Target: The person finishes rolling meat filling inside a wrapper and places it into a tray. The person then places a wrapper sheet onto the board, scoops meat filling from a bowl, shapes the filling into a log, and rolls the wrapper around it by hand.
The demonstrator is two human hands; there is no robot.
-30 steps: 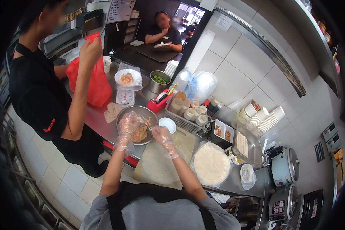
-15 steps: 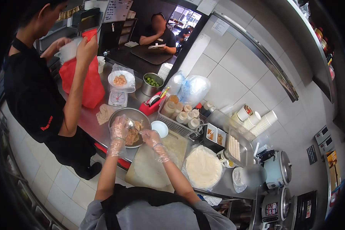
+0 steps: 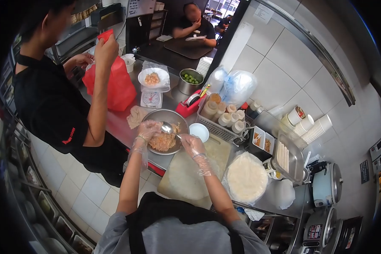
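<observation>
A metal mixing bowl (image 3: pixel 177 115) holds a pinkish, minced-looking filling (image 3: pixel 163 142). My right hand (image 3: pixel 193 144), in a clear plastic glove, grips the handle of a metal spoon (image 3: pixel 167 128) from the bowl's right side. The spoon's head is over the filling, beside my left hand (image 3: pixel 149 129). That hand is gloved too and sits over the bowl's left part, its fingers curled in by the spoon; whatever they hold is hidden. Under my right forearm lies a pale cutting board (image 3: pixel 178 180), with a small white dish (image 3: pixel 199 133) behind it.
A person at the left holds a red bag (image 3: pixel 114 86); another stands behind the counter opening. A scale (image 3: pixel 151 100) bears a lined bowl of filling. Squeeze bottles fill a grey basket (image 3: pixel 216 127). Round pale sheets (image 3: pixel 247 177) lie at the right, near a metal tray (image 3: pixel 290 158).
The view has shifted, so everything sits farther right. My hands stay at the bowl, and the spoon's head still lies beside my left hand. The co-worker's white container has gone from sight behind the red bag.
</observation>
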